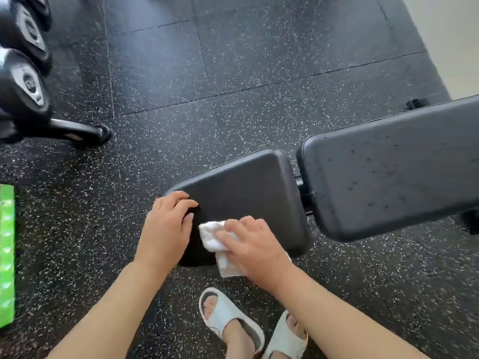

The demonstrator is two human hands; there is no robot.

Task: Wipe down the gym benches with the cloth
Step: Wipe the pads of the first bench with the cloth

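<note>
Your right hand (255,246) presses the cloth (215,239) flat on the seat pad (248,187), fingers spread and straight. The cloth's long axis runs from beyond your fingertips back under your palm, past the pad's near edge. Your left hand (168,224) rests on the pad's left corner, fingers relaxed. The back pad (394,174) lies beyond your right knuckles.

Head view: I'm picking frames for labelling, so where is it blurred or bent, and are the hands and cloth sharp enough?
Head view: the dumbbells at upper left and the green pack at the left edge are smeared; the back pad bows from wide-angle distortion. The left hand, right hand and white cloth on the seat pad are fairly sharp, under soft, even light.
</note>
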